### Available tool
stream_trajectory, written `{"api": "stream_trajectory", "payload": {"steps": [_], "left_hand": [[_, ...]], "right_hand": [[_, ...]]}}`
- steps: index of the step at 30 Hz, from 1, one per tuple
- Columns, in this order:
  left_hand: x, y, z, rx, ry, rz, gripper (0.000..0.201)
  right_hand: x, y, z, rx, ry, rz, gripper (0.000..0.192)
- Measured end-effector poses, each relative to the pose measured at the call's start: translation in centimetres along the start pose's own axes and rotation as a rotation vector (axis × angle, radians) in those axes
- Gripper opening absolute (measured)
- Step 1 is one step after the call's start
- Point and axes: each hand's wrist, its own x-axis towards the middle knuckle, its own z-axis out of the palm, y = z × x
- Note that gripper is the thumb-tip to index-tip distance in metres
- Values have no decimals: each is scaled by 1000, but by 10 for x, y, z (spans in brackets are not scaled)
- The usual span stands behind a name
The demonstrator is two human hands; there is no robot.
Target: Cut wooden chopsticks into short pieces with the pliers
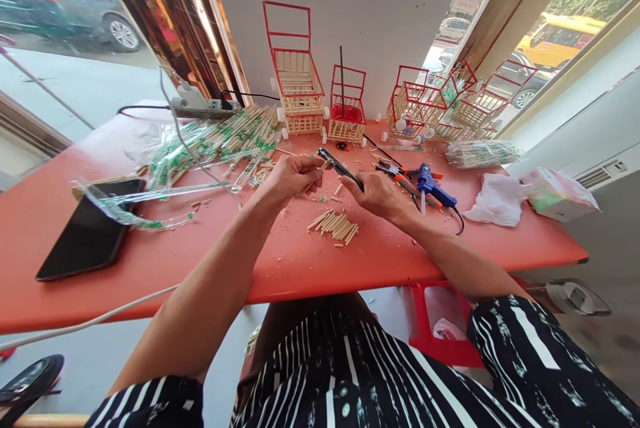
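Holding one cutter [340, 167], right hand [379, 194]; one glue gun [434, 188] nearby.

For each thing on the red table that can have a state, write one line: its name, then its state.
left hand: pinching a thin stick
right hand: gripping the black cutter
cut sticks: loose pile on the table
phone: flat, screen dark
glue gun: lying down, unheld
tall cart: upright
white cloth: crumpled

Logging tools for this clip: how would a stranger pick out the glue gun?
Start at the red table, then look just beyond the right hand. The glue gun lies there beside orange-handled pliers. It is the only blue tool, with a black cord trailing from it.
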Motion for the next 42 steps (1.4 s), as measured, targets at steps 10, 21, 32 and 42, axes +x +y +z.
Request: {"api": "stream_trajectory", "payload": {"steps": [10,21,32,42], "left_hand": [[0,-1,-5,-51,-43,78,21],[-2,6,-4,-297,-205,69,38],[-5,12,-1,-337,-273,33,38],[-4,9,-3,-353,-315,-33,44]], "right_hand": [[1,-4,3,163,60,2,76],[6,7,-19,435,-97,-19,94],[6,6,-21,339,-148,-39,93],[5,5,-19,292,-102,-60,87]]}}
